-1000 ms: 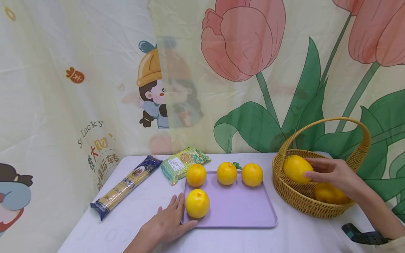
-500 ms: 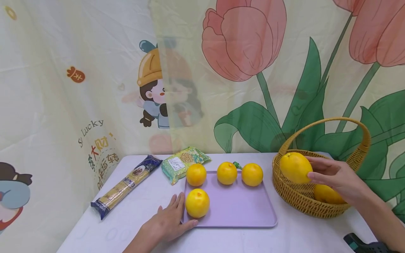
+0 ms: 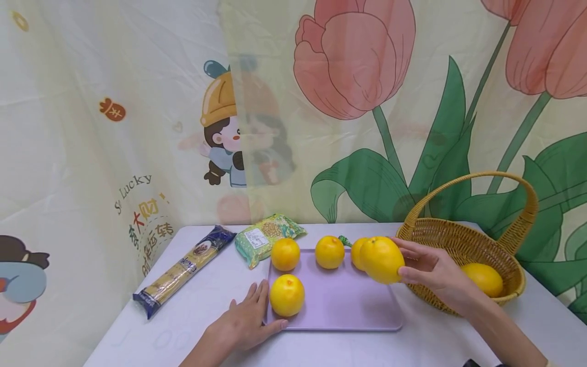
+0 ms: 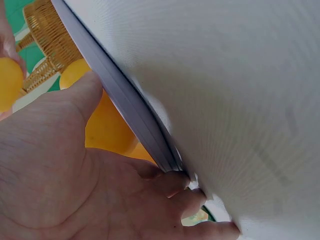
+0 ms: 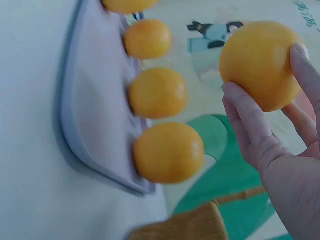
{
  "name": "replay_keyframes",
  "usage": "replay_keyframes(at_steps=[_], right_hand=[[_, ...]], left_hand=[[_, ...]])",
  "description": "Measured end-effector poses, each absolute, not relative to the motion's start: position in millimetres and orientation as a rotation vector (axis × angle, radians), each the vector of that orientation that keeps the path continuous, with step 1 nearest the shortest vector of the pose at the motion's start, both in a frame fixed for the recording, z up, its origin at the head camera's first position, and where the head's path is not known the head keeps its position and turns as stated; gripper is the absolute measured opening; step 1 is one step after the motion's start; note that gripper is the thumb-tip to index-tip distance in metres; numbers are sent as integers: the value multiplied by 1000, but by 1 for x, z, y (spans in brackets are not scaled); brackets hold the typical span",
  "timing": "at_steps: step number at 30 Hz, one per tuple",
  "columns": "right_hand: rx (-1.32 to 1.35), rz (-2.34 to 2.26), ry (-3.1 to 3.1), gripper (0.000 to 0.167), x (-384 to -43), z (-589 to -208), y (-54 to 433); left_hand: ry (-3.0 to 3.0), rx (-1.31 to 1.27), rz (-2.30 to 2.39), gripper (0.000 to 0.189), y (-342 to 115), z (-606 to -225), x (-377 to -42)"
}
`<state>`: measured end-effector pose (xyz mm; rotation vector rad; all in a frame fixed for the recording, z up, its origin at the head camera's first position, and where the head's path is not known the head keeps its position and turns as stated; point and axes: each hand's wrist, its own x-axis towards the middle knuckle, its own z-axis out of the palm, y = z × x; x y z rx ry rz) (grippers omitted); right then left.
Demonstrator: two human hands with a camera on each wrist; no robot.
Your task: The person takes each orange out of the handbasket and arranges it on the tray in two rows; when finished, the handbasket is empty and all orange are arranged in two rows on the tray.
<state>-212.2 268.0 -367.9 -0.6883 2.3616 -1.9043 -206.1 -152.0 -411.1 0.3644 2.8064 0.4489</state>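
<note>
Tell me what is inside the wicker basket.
One yellow fruit is visible inside the wicker basket. The right hand covers part of the interior; anything there cannot be seen.

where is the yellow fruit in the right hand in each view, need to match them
Head: yellow fruit right of centre, held in the right hand.
Left wrist: yellow fruit at the left edge, cut off.
Right wrist: yellow fruit at upper right.
Shared landmark: the purple tray, low centre in head, a diagonal edge in left wrist, at left in right wrist.
</note>
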Motion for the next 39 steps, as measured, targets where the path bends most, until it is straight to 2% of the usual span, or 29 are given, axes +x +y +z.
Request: replay_keyframes(at_steps=[6,17,21,27,39], right_hand=[[-742,-1901,2224,53,-219,-389,237],[-715,-1832,2207,64,-238,-425,195],[-778,-1760,2275,68,-240,-430,187],[-891,-1663,2362,58,-241,-436,182],[-834,-1703,2310,63,-237,-428,187]], left_hand=[[2793,354,456,107,-152,-413,-207],[2804,363,459,106,-153,-416,-205],[2806,365,457,106,-152,-416,-204],[2821,387,448,104,-151,-414,-203],[2818,364,436,104,-151,-412,-205]])
